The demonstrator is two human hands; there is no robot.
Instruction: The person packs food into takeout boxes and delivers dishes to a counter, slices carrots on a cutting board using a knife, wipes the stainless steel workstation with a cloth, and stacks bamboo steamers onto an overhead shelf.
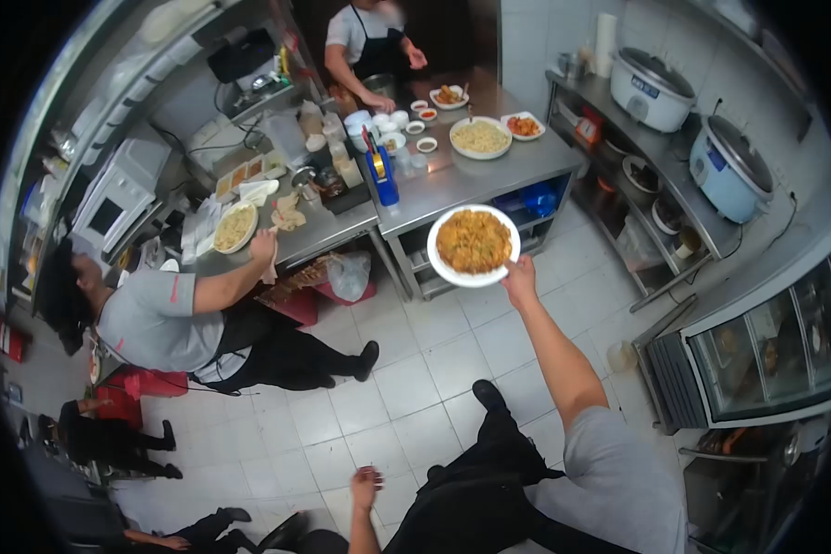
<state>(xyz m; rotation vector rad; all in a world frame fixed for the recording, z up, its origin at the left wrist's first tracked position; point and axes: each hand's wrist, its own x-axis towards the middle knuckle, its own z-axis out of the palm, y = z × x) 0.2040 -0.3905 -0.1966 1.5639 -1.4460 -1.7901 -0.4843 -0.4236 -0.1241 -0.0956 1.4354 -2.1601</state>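
Observation:
My right hand (520,279) grips the rim of a white plate (440,264) heaped with orange-brown food (474,242). The plate is held out over the floor, in front of the steel counter's edge. Low in the view, my left hand (367,486) hangs over the tiles with its fingers loosely curved and apart, and nothing shows in it. On the counter (443,180) beyond the plate are a plate of pale noodles or rice (480,137), a smaller plate of red-orange food (523,126) and small sauce bowls (427,145).
A person (162,309) works at the left counter beside a noodle dish (235,227). Another person (365,46) stands behind the counter; others are at lower left. Two rice cookers (656,88) (729,166) sit on the right shelf, above a glass-door cabinet (766,342).

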